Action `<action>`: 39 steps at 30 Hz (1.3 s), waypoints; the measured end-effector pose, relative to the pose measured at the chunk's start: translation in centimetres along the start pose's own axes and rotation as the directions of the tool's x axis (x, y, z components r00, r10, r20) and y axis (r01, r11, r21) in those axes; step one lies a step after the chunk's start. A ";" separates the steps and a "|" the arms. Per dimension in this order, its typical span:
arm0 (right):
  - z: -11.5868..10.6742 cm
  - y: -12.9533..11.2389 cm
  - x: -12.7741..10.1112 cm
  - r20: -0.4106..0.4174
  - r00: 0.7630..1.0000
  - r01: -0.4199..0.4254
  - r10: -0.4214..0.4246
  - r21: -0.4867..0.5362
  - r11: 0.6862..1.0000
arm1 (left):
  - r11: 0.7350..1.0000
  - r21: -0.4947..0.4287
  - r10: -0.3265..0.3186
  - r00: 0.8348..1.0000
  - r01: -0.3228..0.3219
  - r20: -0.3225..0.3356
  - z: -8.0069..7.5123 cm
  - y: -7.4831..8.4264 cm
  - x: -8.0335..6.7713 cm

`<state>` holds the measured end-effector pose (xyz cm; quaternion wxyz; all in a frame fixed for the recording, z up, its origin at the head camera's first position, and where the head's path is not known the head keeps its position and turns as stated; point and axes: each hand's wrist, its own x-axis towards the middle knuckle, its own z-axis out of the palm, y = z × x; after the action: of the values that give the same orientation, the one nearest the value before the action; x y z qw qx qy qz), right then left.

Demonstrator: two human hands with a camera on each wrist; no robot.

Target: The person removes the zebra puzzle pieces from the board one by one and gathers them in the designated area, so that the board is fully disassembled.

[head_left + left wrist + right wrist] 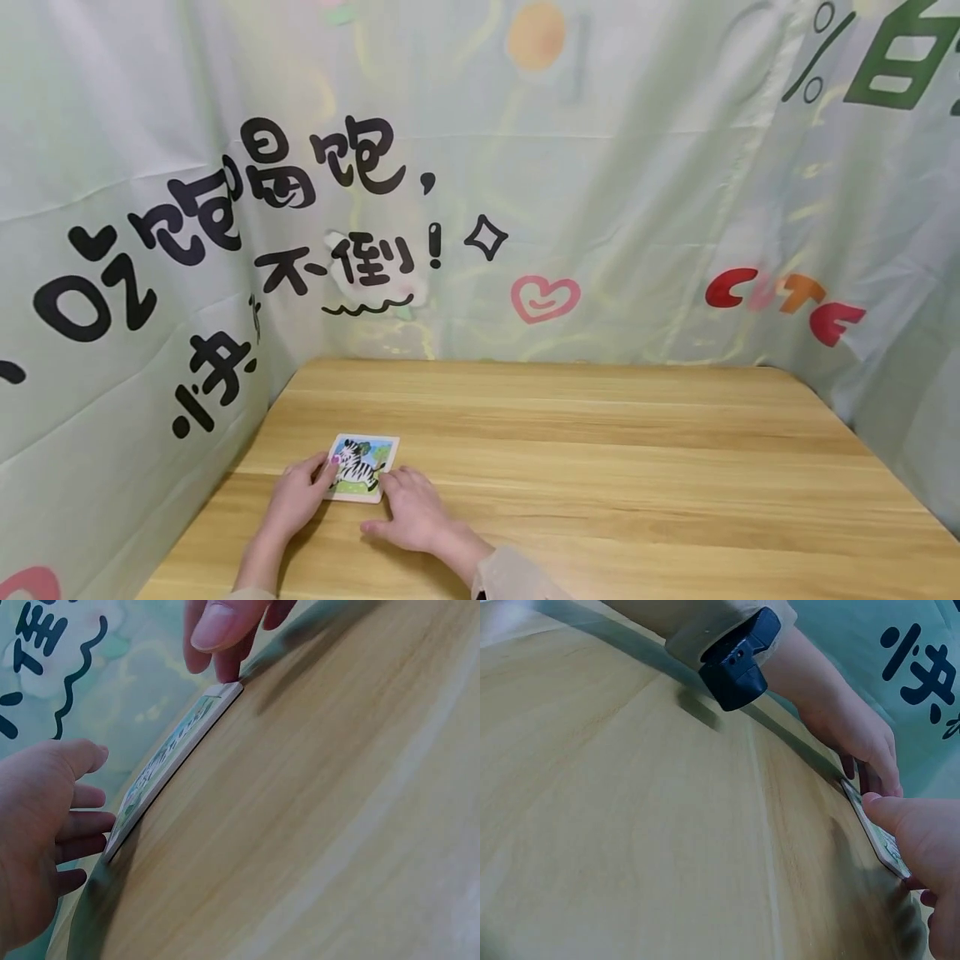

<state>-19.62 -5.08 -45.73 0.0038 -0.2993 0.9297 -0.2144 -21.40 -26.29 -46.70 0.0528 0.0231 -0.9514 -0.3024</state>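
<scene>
A flat, white-bordered picture card (360, 471) printed with a zebra lies face up on the wooden table, toward its left side. My left hand (296, 496) is at the card's left edge, thumb over the border in the head view. On the opposite side, my right hand (412, 508) has its fingertips right at the right edge, with the thumb spread toward me. Seen from the left wrist, the card (169, 769) shows a thin white side, and the left hand's fingers (86, 823) reach out fairly straight to its near end.
The wooden table (637, 475) extends far to the right. Pale printed curtains (622, 208) with black lettering enclose it at the back and both sides. A black wrist device (739, 667) sits on the left forearm in the right wrist view.
</scene>
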 end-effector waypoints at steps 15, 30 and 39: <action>-1.8 3.8 -1.6 -0.053 0.998 -0.022 0.033 0.180 0.983 | 0.998 0.015 0.067 0.997 -0.068 0.027 1.9 2.9 0.2; -4.1 8.8 -4.6 -0.075 0.992 -0.078 0.103 0.285 0.955 | 0.977 -0.026 0.212 0.976 -0.211 0.056 4.9 7.6 -0.3; -5.3 10.6 -6.7 -0.082 0.991 -0.074 0.104 0.308 0.948 | 0.962 -0.054 0.270 0.960 -0.267 0.072 6.6 9.2 -0.2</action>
<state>-20.72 8.47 -46.01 0.0143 -0.2422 0.8972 -0.3690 -22.06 -14.97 -46.73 0.0565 -0.1191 -0.9402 -0.3141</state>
